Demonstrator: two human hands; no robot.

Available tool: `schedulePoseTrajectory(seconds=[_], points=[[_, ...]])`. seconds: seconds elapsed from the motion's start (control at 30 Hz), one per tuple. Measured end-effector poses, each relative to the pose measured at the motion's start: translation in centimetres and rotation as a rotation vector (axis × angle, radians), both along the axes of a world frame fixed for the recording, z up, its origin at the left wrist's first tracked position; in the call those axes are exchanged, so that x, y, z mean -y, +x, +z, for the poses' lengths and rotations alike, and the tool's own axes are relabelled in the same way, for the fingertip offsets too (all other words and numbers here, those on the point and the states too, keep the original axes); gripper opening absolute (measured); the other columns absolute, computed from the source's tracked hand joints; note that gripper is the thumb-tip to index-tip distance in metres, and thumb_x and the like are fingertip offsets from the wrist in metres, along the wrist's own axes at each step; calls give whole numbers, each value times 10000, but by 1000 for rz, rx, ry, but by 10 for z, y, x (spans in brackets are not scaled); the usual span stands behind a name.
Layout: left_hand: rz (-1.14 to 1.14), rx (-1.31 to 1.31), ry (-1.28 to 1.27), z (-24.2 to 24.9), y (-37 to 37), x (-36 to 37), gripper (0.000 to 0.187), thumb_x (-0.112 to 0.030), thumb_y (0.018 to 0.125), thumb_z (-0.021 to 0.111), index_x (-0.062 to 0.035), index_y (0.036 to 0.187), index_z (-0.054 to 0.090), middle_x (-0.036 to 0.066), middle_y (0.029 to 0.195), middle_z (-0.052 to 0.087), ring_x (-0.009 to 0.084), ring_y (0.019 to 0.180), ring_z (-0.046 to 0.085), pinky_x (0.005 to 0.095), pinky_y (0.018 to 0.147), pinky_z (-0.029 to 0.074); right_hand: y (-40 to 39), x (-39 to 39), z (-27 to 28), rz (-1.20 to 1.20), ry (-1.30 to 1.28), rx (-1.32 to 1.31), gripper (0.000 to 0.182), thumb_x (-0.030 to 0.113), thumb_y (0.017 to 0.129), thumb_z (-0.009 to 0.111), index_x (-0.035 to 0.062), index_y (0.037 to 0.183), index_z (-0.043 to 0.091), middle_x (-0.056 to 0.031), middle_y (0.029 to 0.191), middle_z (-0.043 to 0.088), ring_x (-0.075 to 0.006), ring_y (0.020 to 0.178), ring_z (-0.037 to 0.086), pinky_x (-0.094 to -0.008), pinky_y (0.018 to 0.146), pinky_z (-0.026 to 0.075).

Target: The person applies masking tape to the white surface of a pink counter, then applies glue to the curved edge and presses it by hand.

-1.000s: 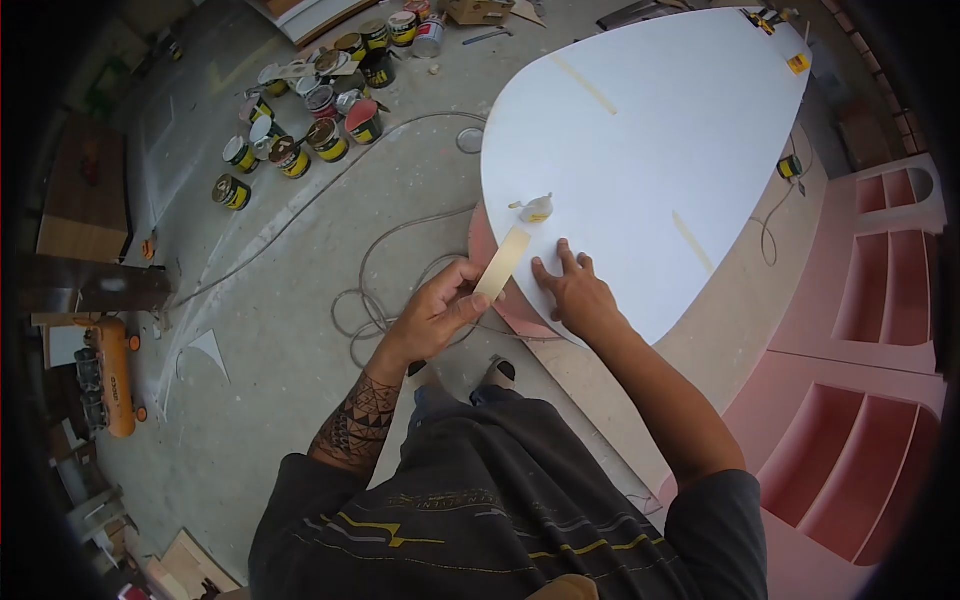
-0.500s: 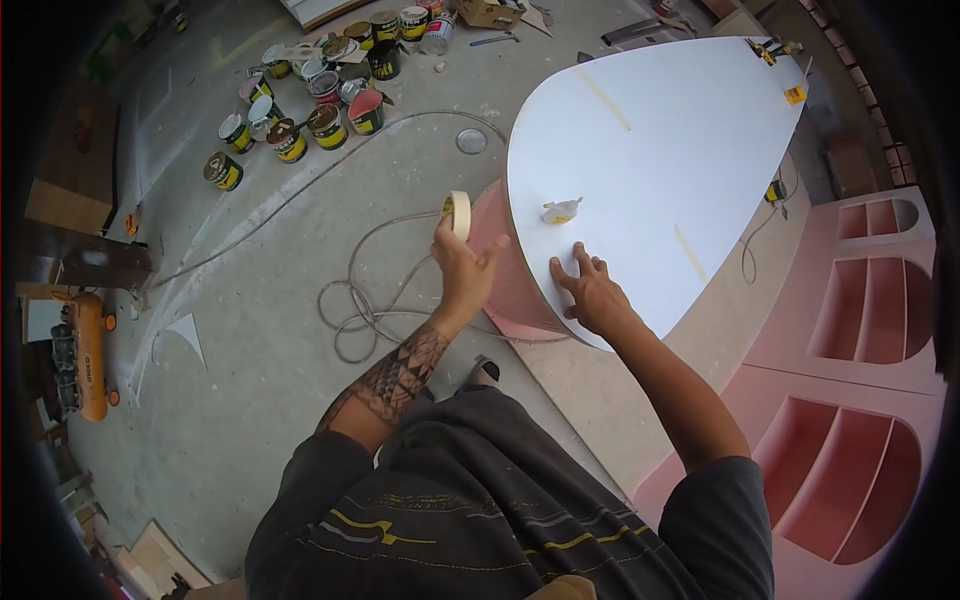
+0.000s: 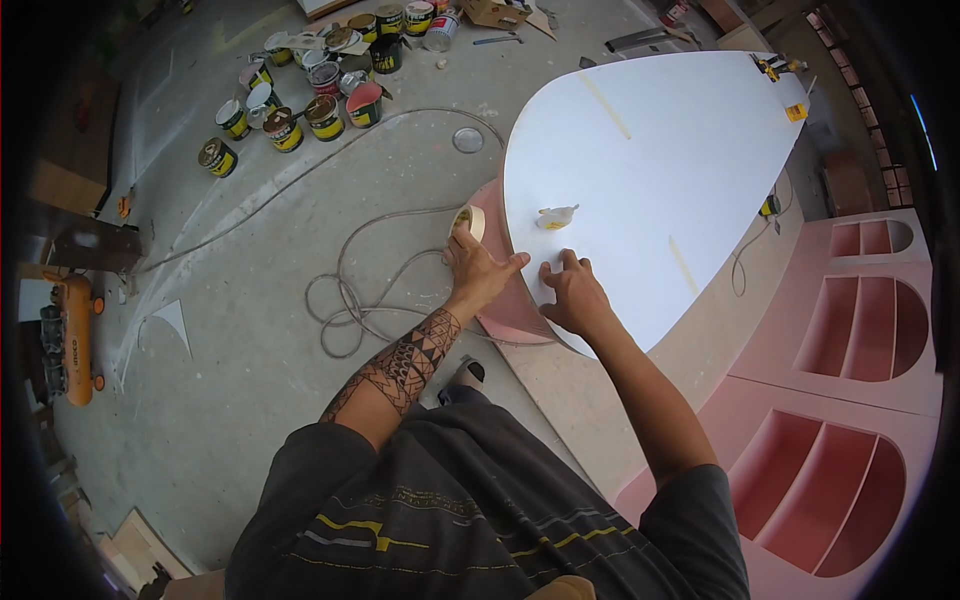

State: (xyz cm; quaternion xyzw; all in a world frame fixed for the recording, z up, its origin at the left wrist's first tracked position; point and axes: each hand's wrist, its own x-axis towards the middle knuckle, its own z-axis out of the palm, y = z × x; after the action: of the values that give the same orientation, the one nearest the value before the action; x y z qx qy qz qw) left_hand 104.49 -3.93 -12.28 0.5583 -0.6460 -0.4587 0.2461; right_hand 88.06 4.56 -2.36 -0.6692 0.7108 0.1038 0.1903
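Note:
A roll of masking tape (image 3: 477, 223) is held in my left hand (image 3: 480, 275), with fingers in its ring and the thumb pointing toward the rim of the white teardrop-shaped panel (image 3: 650, 150). On the near rounded end of that panel rests my right hand (image 3: 577, 295), its fingers bent and fingertips on the surface; whether anything thin is under them is too small to tell. Just beyond it a crumpled piece (image 3: 556, 217) of whitish and yellow material sits on the panel. Pale yellow strips mark the panel in two places. A pink curved base (image 3: 497, 290) shows beneath.
Paint cans (image 3: 325, 118) stand on the floor at the upper left. A hose (image 3: 345, 290) loops left of the panel. Pink shelf units (image 3: 810, 480) lie at the right. An orange compressor (image 3: 76, 340) is at the far left. Clamp-like tools (image 3: 780, 68) sit at the panel's far tip.
My left hand has turned and come closer to the panel's rim, with the tape roll. My right hand's fingers have drawn in and moved slightly toward the left edge.

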Motion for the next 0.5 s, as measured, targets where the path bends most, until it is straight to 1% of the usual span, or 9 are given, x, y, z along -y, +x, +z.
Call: schedulePoseTrajectory(seconds=[0.03, 0.07, 0.13, 0.17, 0.23, 0.33, 0.37, 0.43, 0.5], points=[[-20, 38, 13, 1, 0, 1, 1226, -450, 833, 930, 116, 1585, 145, 356, 1568, 303, 489, 1500, 288, 610, 1259, 207, 5, 5, 3, -59, -33, 52, 483, 159, 876, 784, 57, 1344, 721, -257, 1372, 596, -465, 1193, 637, -492, 931, 635], [-20, 39, 10, 2, 1, 3, 1226, -450, 833, 930, 116, 1585, 145, 356, 1568, 303, 489, 1500, 288, 610, 1259, 207, 7, 10, -3, -59, -36, 53, 483, 159, 876, 784, 57, 1344, 721, -257, 1372, 596, -465, 1193, 637, -492, 931, 635], [-30, 73, 43, 0, 0, 4, 1244, -462, 831, 931, 118, 1591, 135, 357, 1568, 306, 486, 1495, 295, 599, 1253, 217, 8, 18, -26, -265, -276, 158, 256, 202, 916, 743, 1, 1072, 773, -219, 1117, 652, -422, 1051, 654, -514, 830, 621], [-30, 75, 40, -1, 0, 5, 1244, -462, 831, 931, 118, 1591, 135, 357, 1568, 306, 486, 1495, 295, 599, 1253, 217, 12, 20, -38, -265, -279, 161, 256, 202, 916, 743, 1, 1072, 773, -219, 1117, 652, -422, 1051, 654, -514, 830, 621], [-45, 78, 20, -1, 1, 5, 1255, -477, 832, 931, 122, 1594, 133, 352, 1558, 319, 480, 1487, 305, 590, 1243, 230, 23, 24, -52, -422, -550, 99, 196, 185, 930, 720, -5, 881, 716, -195, 991, 650, -398, 963, 641, -529, 769, 568], [-43, 44, 60, -1, 2, 4, 1266, -493, 832, 930, 131, 1593, 133, 346, 1545, 335, 470, 1476, 318, 586, 1244, 228, 30, 23, -66, -408, -743, 44, 203, 170, 934, 732, 21, 816, 661, -172, 941, 613, -372, 883, 603, -513, 756, 505], [-43, 44, 65, -2, 2, 4, 1266, -493, 832, 930, 131, 1593, 133, 346, 1545, 335, 470, 1476, 318, 586, 1244, 228, 31, 22, -70, -408, -739, 42, 203, 170, 934, 732, 21, 816, 661, -172, 941, 613, -372, 883, 603, -513, 756, 505], [-44, 41, 70, -5, 1, 4, 1248, -466, 835, 937, 135, 1587, 142, 347, 1535, 343, 467, 1459, 340, 583, 1231, 263, 32, 19, -77, -401, -892, 100, 229, 162, 947, 750, 45, 795, 624, -152, 897, 586, -359, 848, 577, -495, 762, 455], [-38, -5, 64, -9, 0, 3, 1223, -446, 839, 939, 135, 1575, 155, 351, 1526, 350, 469, 1445, 355, 578, 1219, 288, 29, 20, -82, -412, -882, 137, 212, 157, 954, 754, 52, 821, 628, -144, 903, 586, -356, 848, 576, -491, 766, 453]])
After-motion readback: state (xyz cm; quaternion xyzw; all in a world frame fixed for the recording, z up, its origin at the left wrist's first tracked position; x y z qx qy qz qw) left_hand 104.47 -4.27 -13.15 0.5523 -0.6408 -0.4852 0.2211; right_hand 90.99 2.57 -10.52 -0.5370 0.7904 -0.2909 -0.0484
